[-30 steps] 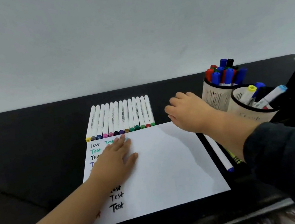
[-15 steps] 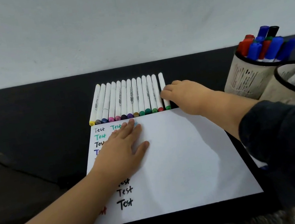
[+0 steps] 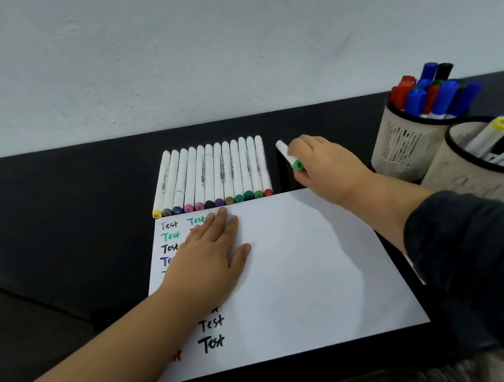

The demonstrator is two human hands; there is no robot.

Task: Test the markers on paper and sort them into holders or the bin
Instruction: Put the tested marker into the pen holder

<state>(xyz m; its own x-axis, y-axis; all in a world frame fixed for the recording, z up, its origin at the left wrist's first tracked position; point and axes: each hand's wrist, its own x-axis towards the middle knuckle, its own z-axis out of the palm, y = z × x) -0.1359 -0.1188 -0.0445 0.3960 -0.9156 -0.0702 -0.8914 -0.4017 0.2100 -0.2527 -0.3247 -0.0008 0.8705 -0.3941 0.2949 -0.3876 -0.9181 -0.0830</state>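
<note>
White paper (image 3: 303,264) lay flat on the black worktop (image 3: 54,218), close in front of you, with the word "Test" written down its left part in black, green, blue and red ink. Your left hand (image 3: 211,258) rested palm down on that written part, fingers straight and together, pressing the sheet; it had kept that place since half a second before.

Your right hand (image 3: 318,168) had changed most. Half a second before, its fingertips touched the green-capped marker at the right end of the row. Now it had lifted that white marker with the green end cap (image 3: 289,156) clear of the row, fingers curled round the barrel, the marker tilted with its white end pointing up and away from you and the green cap toward you. It was held above the worktop, just beyond the far edge of the paper and a little right of the row.

The row of white markers (image 3: 212,173) lay side by side on the worktop, touching the paper's far edge, coloured caps toward you, running from yellow on the left to red on the right. It was one marker shorter than before.

At the right stood two pale cup-shaped holders. The farther holder (image 3: 406,146) held upright markers with red, blue and black caps. The nearer holder (image 3: 469,179), partly cut off by the picture's edge, held a few markers leaning, one with a yellow cap. A dark sleeve (image 3: 480,256) covered your right forearm.
</note>
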